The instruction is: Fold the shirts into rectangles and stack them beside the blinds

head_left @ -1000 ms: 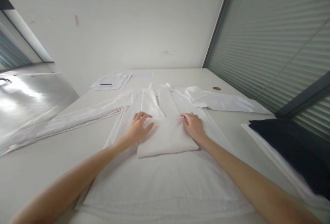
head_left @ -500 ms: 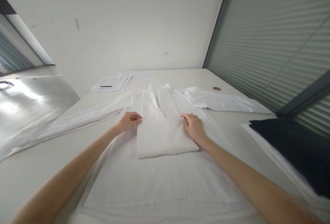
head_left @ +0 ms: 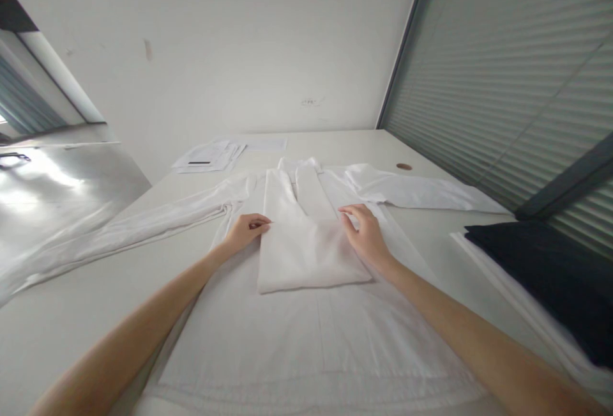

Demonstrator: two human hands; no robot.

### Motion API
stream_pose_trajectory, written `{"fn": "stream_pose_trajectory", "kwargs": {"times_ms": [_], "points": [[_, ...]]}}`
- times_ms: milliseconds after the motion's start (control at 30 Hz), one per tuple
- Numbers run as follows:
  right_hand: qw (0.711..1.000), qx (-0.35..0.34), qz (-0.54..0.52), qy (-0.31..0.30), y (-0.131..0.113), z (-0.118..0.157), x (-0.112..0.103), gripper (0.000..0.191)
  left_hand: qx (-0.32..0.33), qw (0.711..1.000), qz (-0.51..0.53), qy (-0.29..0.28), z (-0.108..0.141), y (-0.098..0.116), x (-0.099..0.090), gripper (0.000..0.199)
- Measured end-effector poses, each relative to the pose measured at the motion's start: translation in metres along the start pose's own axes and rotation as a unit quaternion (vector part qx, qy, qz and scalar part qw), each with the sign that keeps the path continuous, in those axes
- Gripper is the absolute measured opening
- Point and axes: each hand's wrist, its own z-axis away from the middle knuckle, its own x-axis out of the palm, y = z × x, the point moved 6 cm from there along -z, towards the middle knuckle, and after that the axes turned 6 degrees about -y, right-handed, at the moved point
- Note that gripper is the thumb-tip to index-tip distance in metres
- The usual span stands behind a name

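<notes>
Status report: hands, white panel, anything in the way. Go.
Left hand pinched at white panel's left edge. Right hand at its right edge, part open. Panel lying over white garment. Dark cloth off right, apart from panel.

White garment (head_left: 249, 336): thin matt cloth, lightly creased, sleeve (head_left: 426, 191) faintly shiny. Tabletop (head_left: 330, 145) smooth, low-sheen; sheets (head_left: 218, 153) on it paper. Dark folded fabric (head_left: 536, 275) matt cloth, floor (head_left: 103, 176) glossy, wall (head_left: 239, 39) matt.
</notes>
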Motion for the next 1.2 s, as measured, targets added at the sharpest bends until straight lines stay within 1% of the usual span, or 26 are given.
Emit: {"fn": "stream_pose_trajectory", "kwargs": {"times_ms": [33, 67, 133, 167, 233, 300, 333, 400, 500, 567, 667, 767, 833, 867, 900, 967, 1000, 1067, 1133, 1200], "points": [[0.999, -0.028, -0.013, -0.015, -0.015, 0.002, -0.002, 0.030, 0.001, 1.000, -0.002, 0.000, 0.000, 0.000, 0.000, 0.012], [0.997, -0.056, -0.025, -0.045, -0.032, 0.006, 0.000, 0.032, 0.004, 1.000, -0.004, -0.001, 0.000, 0.000, 0.000, 0.012], [0.985, -0.113, -0.024, -0.132, -0.063, 0.019, 0.009, 0.041, 0.015, 1.000, -0.011, 0.002, 0.000, 0.001, 0.000, 0.010], [0.973, -0.142, -0.005, -0.183, -0.076, 0.027, 0.016, 0.048, 0.021, 1.000, -0.018, 0.004, 0.001, 0.001, 0.000, 0.009], [0.942, -0.198, 0.035, -0.269, -0.092, 0.044, 0.031, 0.061, 0.032, 0.999, -0.034, 0.004, 0.001, 0.003, 0.000, 0.009], [0.916, -0.227, 0.066, -0.323, -0.095, 0.056, 0.043, 0.067, 0.035, 0.998, -0.048, 0.001, 0.002, 0.004, 0.000, 0.010], [0.909, -0.232, 0.076, -0.337, -0.093, 0.059, 0.046, 0.069, 0.034, 0.998, -0.053, -0.002, 0.002, 0.004, 0.000, 0.010], [0.904, -0.232, 0.086, -0.350, -0.088, 0.061, 0.050, 0.072, 0.034, 0.997, -0.068, -0.005, 0.002, 0.003, 0.000, 0.012], [0.900, -0.242, 0.087, -0.351, -0.086, 0.062, 0.051, 0.077, 0.040, 0.993, -0.112, -0.015, 0.001, 0.001, 0.000, 0.015], [0.900, -0.246, 0.083, -0.350, -0.087, 0.062, 0.050, 0.077, 0.057, 0.987, -0.149, -0.029, 0.000, 0.002, 0.000, 0.017], [0.899, -0.242, 0.091, -0.353, -0.088, 0.063, 0.051, 0.077, 0.130, 0.969, -0.205, -0.043, 0.003, 0.012, 0.001, 0.020], [0.893, -0.240, 0.105, -0.365, -0.086, 0.064, 0.054, 0.079, 0.221, 0.932, -0.285, -0.022, 0.013, 0.036, 0.009, 0.025], [0.890, -0.243, 0.109, -0.370, -0.085, 0.065, 0.056, 0.081, 0.271, 0.901, -0.337, -0.020, 0.022, 0.054, 0.023, 0.030], [0.890, -0.244, 0.110, -0.370, -0.085, 0.065, 0.056, 0.081, 0.296, 0.886, -0.354, -0.038, 0.025, 0.063, 0.034, 0.033], [0.890, -0.244, 0.112, -0.367, -0.085, 0.065, 0.056, 0.081, 0.319, 0.873, -0.362, -0.072, 0.028, 0.071, 0.047, 0.035], [0.892, -0.247, 0.117, -0.359, -0.086, 0.065, 0.055, 0.079, 0.352, 0.853, -0.350, -0.162, 0.031, 0.085, 0.076, 0.041], [0.894, -0.249, 0.120, -0.354, -0.087, 0.066, 0.054, 0.077, 0.358, 0.849, -0.331, -0.203, 0.029, 0.092, 0.089, 0.046], [0.897, -0.251, 0.125, -0.340, -0.090, 0.066, 0.051, 0.074, 0.357, 0.851, -0.282, -0.262, 0.022, 0.104, 0.112, 0.055], [0.902, -0.247, 0.126, -0.332, -0.092, 0.068, 0.050, 0.073, 0.350, 0.853, -0.241, -0.302, 0.010, 0.113, 0.132, 0.062], [0.902, -0.242, 0.124, -0.336, -0.092, 0.069, 0.050, 0.074, 0.342, 0.845, -0.237, -0.336, -0.004, 0.116, 0.150, 0.062]]}}
